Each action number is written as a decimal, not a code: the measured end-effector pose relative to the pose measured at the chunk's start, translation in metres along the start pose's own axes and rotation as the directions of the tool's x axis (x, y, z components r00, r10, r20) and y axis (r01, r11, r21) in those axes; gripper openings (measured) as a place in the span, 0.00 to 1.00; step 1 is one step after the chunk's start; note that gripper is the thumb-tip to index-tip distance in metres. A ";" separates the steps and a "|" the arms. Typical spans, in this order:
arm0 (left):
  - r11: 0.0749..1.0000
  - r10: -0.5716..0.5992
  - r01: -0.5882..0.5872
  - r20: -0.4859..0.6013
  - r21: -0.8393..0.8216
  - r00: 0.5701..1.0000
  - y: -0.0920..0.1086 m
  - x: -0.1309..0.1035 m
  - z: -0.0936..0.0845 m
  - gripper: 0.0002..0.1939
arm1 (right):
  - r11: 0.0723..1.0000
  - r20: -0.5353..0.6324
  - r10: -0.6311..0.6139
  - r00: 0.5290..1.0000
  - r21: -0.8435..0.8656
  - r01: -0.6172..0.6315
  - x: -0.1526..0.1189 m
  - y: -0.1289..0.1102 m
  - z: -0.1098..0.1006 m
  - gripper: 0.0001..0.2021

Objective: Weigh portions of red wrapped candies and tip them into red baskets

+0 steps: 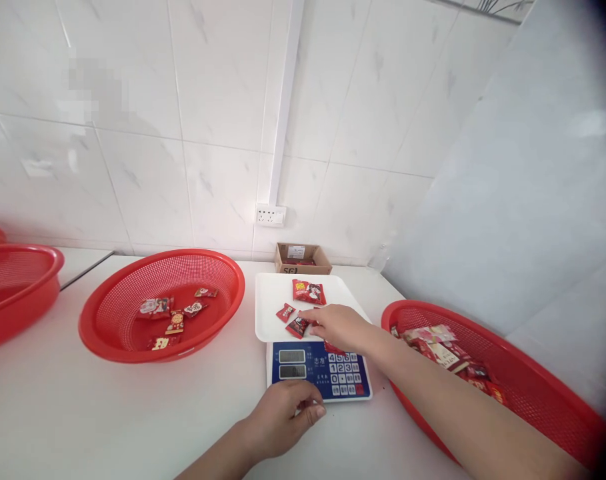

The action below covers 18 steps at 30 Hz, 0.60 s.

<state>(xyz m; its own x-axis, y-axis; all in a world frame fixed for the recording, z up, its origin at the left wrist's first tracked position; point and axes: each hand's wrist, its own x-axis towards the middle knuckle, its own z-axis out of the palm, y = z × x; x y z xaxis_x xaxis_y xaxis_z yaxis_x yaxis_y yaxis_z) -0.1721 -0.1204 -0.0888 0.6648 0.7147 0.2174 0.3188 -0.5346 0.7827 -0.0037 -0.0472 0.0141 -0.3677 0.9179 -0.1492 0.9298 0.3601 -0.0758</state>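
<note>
A white and blue digital scale (pixel 319 371) stands in the middle of the table, with a white weighing tray (pixel 270 293) on top. My right hand (pixel 340 327) reaches over the tray, its fingers closed on a small dark red candy packet (pixel 297 327). Close to it on the tray lie a smaller red candy packet (pixel 285 312) and a larger red snack packet (pixel 309 291). Another red packet (pixel 334 348) shows partly under my right wrist, above the keypad. My left hand (pixel 287 417) hovers at the scale's front edge, fingers curled in toward the thumb, with nothing visible in them.
A round red basket (pixel 103 333) with several packets sits on the left; another red basket (pixel 37 313) is at the far left. To the right, a red basket (pixel 543 400) holds many packets under my forearm. Behind the scale is a small cardboard box (pixel 303 267) against the tiled wall.
</note>
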 end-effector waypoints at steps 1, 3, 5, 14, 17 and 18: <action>1.000 -0.005 0.005 -0.002 0.001 1.000 0.000 0.000 0.000 0.07 | 0.999 0.022 -0.029 0.999 -0.046 0.030 0.000 -0.006 -0.001 0.17; 1.000 -0.011 0.011 -0.012 0.002 1.000 -0.001 -0.001 -0.001 0.07 | 0.991 0.041 -0.021 0.999 -0.128 0.027 0.002 -0.010 -0.002 0.15; 1.000 -0.010 0.010 -0.018 -0.001 1.000 -0.001 -0.001 -0.001 0.07 | 0.985 0.041 0.043 0.998 -0.167 -0.035 0.005 -0.005 -0.003 0.13; 1.000 -0.002 0.002 0.001 0.010 1.000 -0.001 0.000 0.000 0.07 | 0.864 -0.183 0.322 0.929 0.459 -0.209 0.020 0.028 -0.008 0.18; 1.000 -0.019 0.019 -0.001 0.012 1.000 0.000 0.000 -0.001 0.08 | 0.690 -0.149 0.470 0.870 0.676 -0.257 0.027 0.035 -0.010 0.23; 1.000 -0.023 0.023 -0.005 0.010 1.000 0.000 0.000 -0.002 0.08 | 0.665 -0.136 0.500 0.855 0.693 -0.279 0.027 0.037 -0.009 0.24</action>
<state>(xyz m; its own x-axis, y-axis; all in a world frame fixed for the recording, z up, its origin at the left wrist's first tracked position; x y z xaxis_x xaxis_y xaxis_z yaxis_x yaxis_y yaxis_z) -0.1734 -0.1194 -0.0878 0.6543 0.7287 0.2022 0.3405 -0.5227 0.7816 0.0207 -0.0072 0.0163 0.1532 0.9877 -0.0309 0.7098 -0.1318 -0.6919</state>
